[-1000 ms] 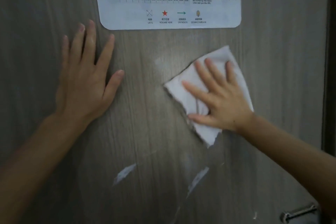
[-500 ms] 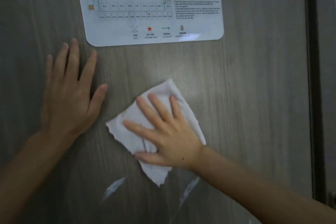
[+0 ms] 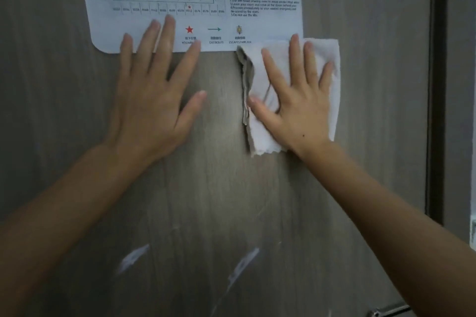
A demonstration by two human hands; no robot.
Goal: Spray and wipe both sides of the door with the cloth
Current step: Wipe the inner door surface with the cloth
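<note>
The grey wood-grain door fills the view. My right hand lies flat with spread fingers on a folded white cloth, pressing it against the door at the lower right corner of a white evacuation-plan sign. The cloth's left edge is bunched into folds. My left hand presses flat on the door, its fingertips lying over the bottom edge of the sign. No spray bottle is in view.
Two pale wet streaks shine on the door below my arms. A metal door handle shows at the bottom right. The dark door edge and frame run down the right side.
My right hand has slid the cloth up and to the right, from the middle of the door to the sign's bottom corner. My left hand has shifted up onto the sign's edge.
</note>
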